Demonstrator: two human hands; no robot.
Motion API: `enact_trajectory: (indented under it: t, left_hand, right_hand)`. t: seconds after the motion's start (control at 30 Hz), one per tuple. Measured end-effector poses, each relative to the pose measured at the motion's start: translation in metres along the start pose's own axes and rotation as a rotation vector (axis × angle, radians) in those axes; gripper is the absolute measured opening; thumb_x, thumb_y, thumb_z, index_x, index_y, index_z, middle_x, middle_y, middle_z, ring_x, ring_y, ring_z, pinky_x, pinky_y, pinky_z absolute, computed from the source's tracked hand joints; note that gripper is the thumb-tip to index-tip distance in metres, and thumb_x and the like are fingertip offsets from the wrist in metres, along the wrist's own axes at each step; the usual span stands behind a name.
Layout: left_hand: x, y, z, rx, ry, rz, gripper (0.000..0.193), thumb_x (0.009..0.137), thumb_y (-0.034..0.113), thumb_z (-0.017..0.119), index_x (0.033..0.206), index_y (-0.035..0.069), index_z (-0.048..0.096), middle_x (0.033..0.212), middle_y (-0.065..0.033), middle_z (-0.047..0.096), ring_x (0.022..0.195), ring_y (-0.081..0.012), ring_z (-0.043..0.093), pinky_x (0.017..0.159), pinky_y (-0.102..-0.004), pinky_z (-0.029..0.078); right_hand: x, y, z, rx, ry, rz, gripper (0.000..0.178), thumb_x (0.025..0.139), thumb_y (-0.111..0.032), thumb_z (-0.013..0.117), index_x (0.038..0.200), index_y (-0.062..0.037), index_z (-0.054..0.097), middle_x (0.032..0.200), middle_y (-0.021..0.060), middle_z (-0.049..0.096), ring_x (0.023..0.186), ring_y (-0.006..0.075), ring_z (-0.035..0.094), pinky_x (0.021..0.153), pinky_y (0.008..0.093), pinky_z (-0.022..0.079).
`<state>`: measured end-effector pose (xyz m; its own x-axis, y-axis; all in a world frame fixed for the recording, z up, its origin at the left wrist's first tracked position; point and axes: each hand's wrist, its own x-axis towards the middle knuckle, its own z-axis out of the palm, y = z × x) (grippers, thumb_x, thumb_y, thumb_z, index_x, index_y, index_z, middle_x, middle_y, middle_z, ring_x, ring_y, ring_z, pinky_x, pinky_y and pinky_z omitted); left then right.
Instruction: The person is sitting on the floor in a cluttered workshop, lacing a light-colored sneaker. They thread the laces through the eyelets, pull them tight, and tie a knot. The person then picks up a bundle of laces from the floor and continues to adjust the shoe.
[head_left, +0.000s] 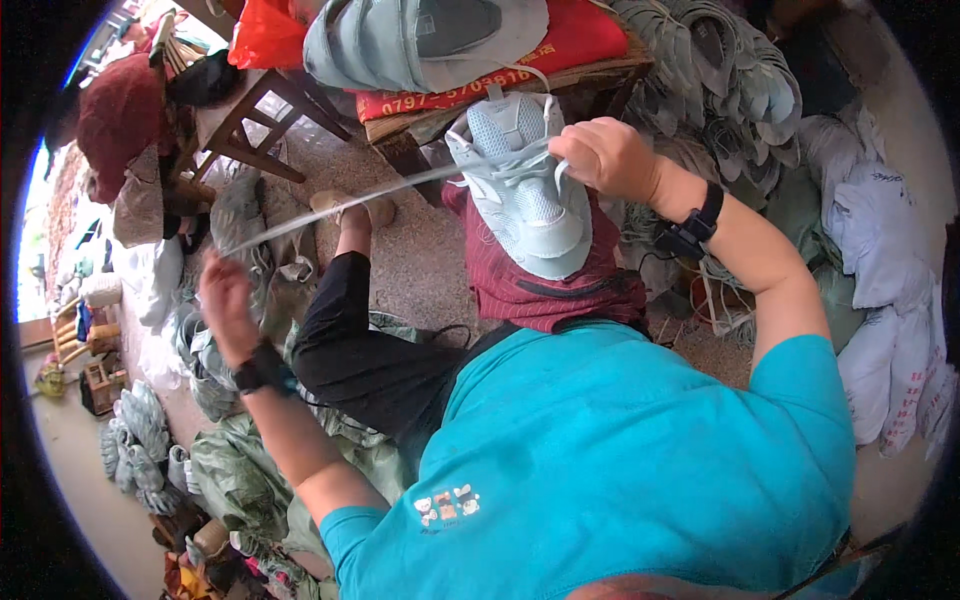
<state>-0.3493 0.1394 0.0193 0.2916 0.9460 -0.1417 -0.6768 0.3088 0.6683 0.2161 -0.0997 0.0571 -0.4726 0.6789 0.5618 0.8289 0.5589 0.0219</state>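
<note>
A light grey-white sneaker upper (pixel 545 215), its toe toward me, lies on a dark red striped cloth (pixel 500 270) over my lap. From its eyelets a pale shoelace (pixel 390 185) runs taut to the left. My left hand (pixel 230 305), somewhat blurred, is closed around the far end of that lace, well away from the shoe. At the right side of the shoe's opening, my right hand (pixel 608 155) is closed in a pinch on lace beside the eyelets. A short loose loop hangs below those fingers.
Ahead stands a low wooden bench (pixel 400 140) with a red printed bag (pixel 590 40) and another grey shoe upper (pixel 420 40) on it. Bundled uppers (pixel 720 70) pile up at the right, near white sacks (pixel 890 230). A wooden stool (pixel 260 130) is at the left.
</note>
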Motion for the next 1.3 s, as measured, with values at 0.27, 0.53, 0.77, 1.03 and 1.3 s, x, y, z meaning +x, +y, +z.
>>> enact_trajectory:
  t: [0.27, 0.53, 0.77, 1.03, 1.3]
  left_hand:
    - [0.012, -0.015, -0.01, 0.237, 0.127, 0.241, 0.01, 0.098, 0.004, 0.05, 0.104, -0.002, 0.055, 0.092, -0.0088, 0.064, 0.069, -0.0073, 0.056, 0.064, -0.0203, 0.05]
    - [-0.043, -0.184, 0.188, 0.603, -0.153, -0.125, 0.028, 0.102, 0.016, 0.052, 0.125, 0.0, 0.056, 0.108, -0.0147, 0.071, 0.075, -0.0092, 0.062, 0.07, -0.0227, 0.05]
    - [-0.055, -0.241, 0.223, 0.727, -0.296, -0.172, 0.023, 0.101, 0.02, 0.057, 0.105, -0.001, 0.067, 0.087, -0.0007, 0.067, 0.073, -0.0062, 0.058, 0.066, -0.0203, 0.047]
    - [-0.054, -0.251, 0.218, 0.834, -0.337, -0.232, 0.023, 0.1, 0.022, 0.057, 0.096, 0.002, 0.068, 0.088, 0.0009, 0.066, 0.079, -0.0065, 0.055, 0.073, -0.0223, 0.043]
    - [-0.053, -0.253, 0.229, 0.796, -0.321, -0.148, 0.025, 0.097, 0.021, 0.058, 0.082, 0.002, 0.065, 0.072, 0.0048, 0.06, 0.061, -0.0024, 0.047, 0.053, -0.0209, 0.037]
  right_hand:
    - [-0.012, -0.001, -0.003, 0.644, -0.086, 0.767, 0.014, 0.096, -0.01, 0.052, 0.109, -0.0072, 0.054, 0.076, 0.0006, 0.052, 0.067, 0.0079, 0.052, 0.058, 0.0254, 0.042]
    - [0.008, 0.0, 0.003, 0.856, -0.148, 1.172, 0.017, 0.101, -0.019, 0.05, 0.111, -0.0057, 0.054, 0.073, -0.0042, 0.047, 0.062, 0.0047, 0.042, 0.054, 0.022, 0.036]
    - [0.008, 0.0, -0.017, 0.674, -0.526, 0.902, 0.021, 0.1, -0.025, 0.054, 0.103, -0.0043, 0.057, 0.074, -0.0023, 0.051, 0.066, 0.0072, 0.046, 0.057, 0.0264, 0.039]
    - [0.001, 0.002, -0.019, 1.01, -0.271, 0.988, 0.027, 0.106, -0.029, 0.044, 0.101, -0.0052, 0.057, 0.071, -0.0061, 0.04, 0.064, 0.0049, 0.037, 0.059, 0.0227, 0.035]
    - [0.001, 0.003, -0.009, 0.948, -0.216, 0.892, 0.027, 0.107, -0.027, 0.041, 0.1, -0.0054, 0.056, 0.073, -0.0065, 0.037, 0.064, 0.0052, 0.034, 0.058, 0.0232, 0.032]
